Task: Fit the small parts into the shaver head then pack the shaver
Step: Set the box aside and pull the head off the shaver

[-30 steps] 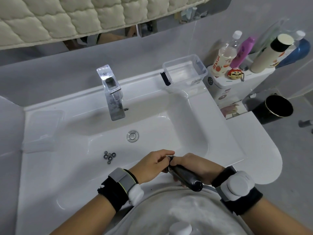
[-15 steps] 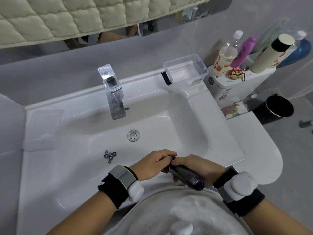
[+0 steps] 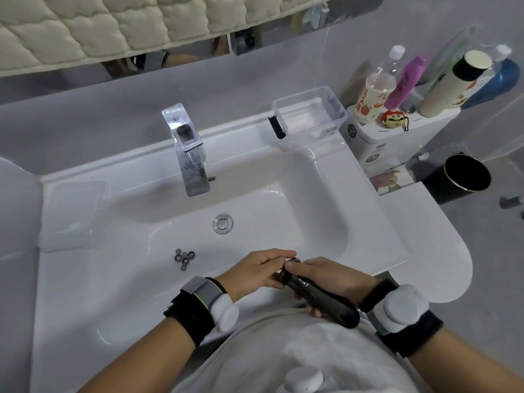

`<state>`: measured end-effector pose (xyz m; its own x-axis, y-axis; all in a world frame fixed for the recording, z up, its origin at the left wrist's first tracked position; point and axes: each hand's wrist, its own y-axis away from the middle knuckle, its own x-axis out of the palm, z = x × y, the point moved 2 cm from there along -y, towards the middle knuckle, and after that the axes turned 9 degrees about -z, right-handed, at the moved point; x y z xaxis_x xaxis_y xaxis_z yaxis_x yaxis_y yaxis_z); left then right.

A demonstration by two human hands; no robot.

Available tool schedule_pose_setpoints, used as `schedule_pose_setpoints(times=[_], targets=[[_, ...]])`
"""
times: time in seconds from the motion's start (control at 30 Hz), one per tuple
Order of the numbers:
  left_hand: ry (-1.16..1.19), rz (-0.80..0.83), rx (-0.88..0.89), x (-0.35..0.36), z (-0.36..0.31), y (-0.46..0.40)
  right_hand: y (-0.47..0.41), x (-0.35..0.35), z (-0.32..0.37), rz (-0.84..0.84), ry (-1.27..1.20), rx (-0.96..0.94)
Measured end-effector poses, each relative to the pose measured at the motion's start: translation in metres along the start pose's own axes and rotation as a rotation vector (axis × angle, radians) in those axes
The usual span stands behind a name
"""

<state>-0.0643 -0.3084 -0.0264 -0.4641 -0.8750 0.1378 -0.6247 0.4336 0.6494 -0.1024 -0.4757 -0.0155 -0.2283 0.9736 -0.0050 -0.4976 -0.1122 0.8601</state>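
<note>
Shaver (image 3: 323, 300): dark, slim body, held low over the front edge of the sink (image 3: 326, 199), head end pointing up-left toward the drain (image 3: 223, 223), butt end down-right against the person's grey shirt. Right hand (image 3: 329, 276) is wrapped round the body, thumb on top near the head, fingers curled under. Left hand (image 3: 256, 272) is pinched onto the head end, fingertips meeting the right thumb there; whether it holds a small part or just the head, can't tell, too hidden. Both wrists carry black straps w/ white pods.

Small parts (image 3: 184, 258): a cluster of little round metal cutters and toothed rings, lying loose on the sink floor, down-left of the drain and left of the left hand, apart from it. Some touch each other; exact count unclear.

Drain sits mid-basin, chrome, shut-looking. Faucet (image 3: 188, 154) stands behind the drain on the back ledge, chrome, spout facing forward. Clear plastic box (image 3: 310, 112), lid off, black clip on its left side, sits on the back ledge up-right of the drain, well apart from the hands. Its inside looks bare but glare makes that hard to confirm. A flat clear lid-like piece (image 3: 72, 214) lies on the counter far left of the drain.

Right of the box: a white cistern top w/ bottles (image 3: 402, 80) and a small red-capped figure (image 3: 394, 119). Black bin (image 3: 459, 177) on the floor further right. Quilted cream pad across the top of view.
</note>
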Motion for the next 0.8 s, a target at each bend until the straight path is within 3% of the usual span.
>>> schedule_pose_setpoints(times=[0.4, 0.8], targets=[[0.023, -0.027, -0.01, 0.0, 0.003, 0.0, -0.006, 0.0, -0.004, 0.047, 0.038, -0.078], [0.161, -0.175, 0.013, -0.01, 0.008, -0.008, -0.003, -0.015, 0.003, 0.125, 0.042, -0.132]])
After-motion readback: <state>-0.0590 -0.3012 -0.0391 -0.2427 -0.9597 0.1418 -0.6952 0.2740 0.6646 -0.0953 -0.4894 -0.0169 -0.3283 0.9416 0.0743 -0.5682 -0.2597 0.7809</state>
